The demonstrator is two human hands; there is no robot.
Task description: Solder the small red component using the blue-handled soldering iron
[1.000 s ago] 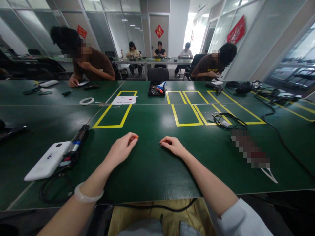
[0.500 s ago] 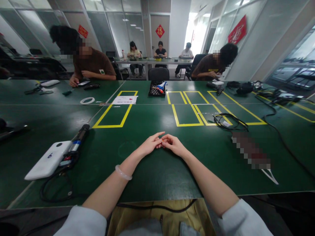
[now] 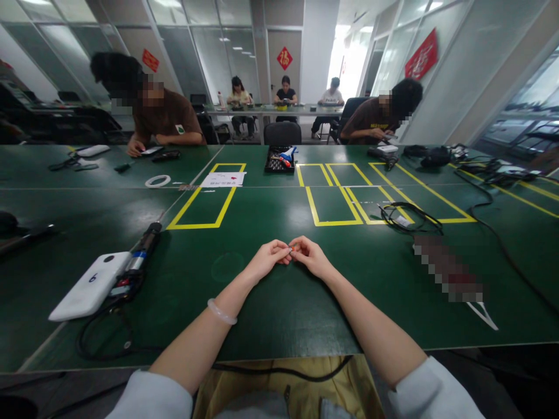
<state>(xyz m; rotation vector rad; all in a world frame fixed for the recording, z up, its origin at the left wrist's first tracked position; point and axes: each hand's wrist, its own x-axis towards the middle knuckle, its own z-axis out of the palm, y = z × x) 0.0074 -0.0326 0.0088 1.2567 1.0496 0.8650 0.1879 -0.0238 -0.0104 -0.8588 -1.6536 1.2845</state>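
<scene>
My left hand (image 3: 269, 256) and my right hand (image 3: 311, 256) meet fingertip to fingertip above the green table (image 3: 279, 314). Pinched between them is a tiny orange and silver piece (image 3: 292, 249), too small for me to tell its kind. Thumb and forefinger of each hand close on it from either side, and the fingers cover most of it. Both forearms rest near the table's front edge, and a pale bangle (image 3: 222, 312) circles my left wrist.
Ahead lies a black tray (image 3: 280, 160) with small parts and a blue-handled tool. Yellow tape outlines (image 3: 334, 223) mark the table. A white device (image 3: 91, 286) is at left, a coiled black cable (image 3: 408, 215) at right. Two people sit across the table, others farther back.
My fingers have shifted on the small piece, so more of its orange and silver shows. The left forefinger, stretched out before, is now bent in. The view has tilted slightly.
</scene>
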